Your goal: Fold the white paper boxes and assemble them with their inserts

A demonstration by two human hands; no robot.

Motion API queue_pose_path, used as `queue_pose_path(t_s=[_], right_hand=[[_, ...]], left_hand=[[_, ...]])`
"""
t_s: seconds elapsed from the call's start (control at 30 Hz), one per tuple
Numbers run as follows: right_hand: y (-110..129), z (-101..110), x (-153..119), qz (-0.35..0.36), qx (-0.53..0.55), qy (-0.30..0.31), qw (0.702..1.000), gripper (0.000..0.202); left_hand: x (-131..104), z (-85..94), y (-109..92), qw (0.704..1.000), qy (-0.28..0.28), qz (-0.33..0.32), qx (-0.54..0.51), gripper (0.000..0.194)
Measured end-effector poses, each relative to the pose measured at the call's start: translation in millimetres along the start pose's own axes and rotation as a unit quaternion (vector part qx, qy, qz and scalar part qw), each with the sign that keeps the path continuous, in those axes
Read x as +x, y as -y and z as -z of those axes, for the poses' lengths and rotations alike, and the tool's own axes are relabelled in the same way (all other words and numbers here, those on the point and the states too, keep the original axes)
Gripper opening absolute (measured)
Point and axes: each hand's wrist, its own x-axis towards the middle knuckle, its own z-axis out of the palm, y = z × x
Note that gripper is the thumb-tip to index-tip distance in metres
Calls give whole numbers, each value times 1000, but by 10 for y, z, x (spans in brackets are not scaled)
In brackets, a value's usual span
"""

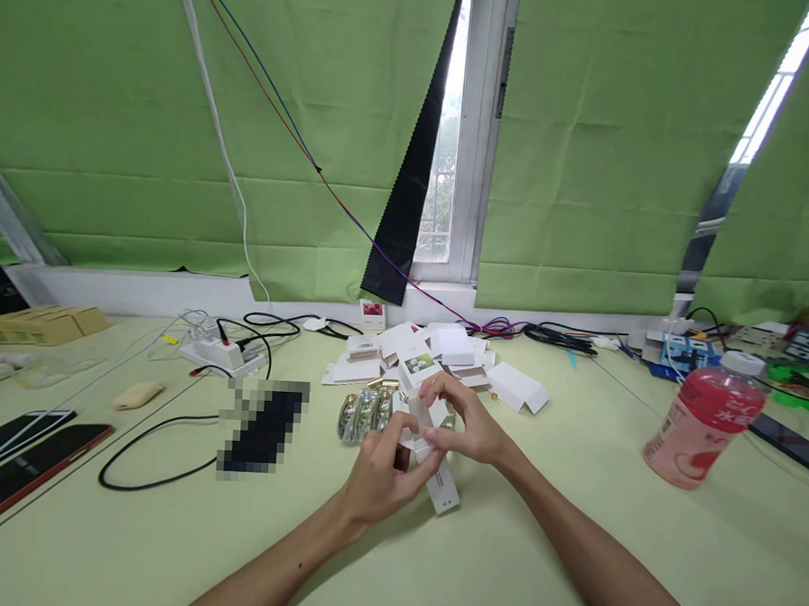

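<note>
Both hands meet over the middle of the table around a small white carton (444,489), part-folded, with a printed flap pointing down toward the front. My left hand (383,469) pinches the carton's left side between thumb and fingers. On the right side, my right hand (467,421) grips its upper edge, fingers curled over it. Just left of the hands lie several clear-wrapped shiny packets (364,414). Behind them is a pile of white cardboard pieces (451,344), with a green-pictured box (420,364) nearest the hands.
A pink drink bottle (703,423) stands at the right, near a dark phone (790,443). To the left are a power strip (222,352), a cable, a blurred dark object (266,427) and two phones (26,473). Cartons (44,323) sit at the far left.
</note>
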Motion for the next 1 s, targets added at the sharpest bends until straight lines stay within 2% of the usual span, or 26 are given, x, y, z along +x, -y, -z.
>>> queue_pose_path(t_s=[0.37, 0.77, 1.0], right_hand=[[-19, 6, 1, 3, 12, 8, 1000, 33], [-39, -12, 1, 25, 20, -20, 999, 33], [-24, 8, 2, 23, 7, -12, 1000, 32]], left_hand=[[-19, -4, 28, 1000, 1, -11, 0, 25], [-7, -10, 33, 1000, 0, -10, 6, 25], [11, -3, 2, 1000, -4, -22, 4, 26]])
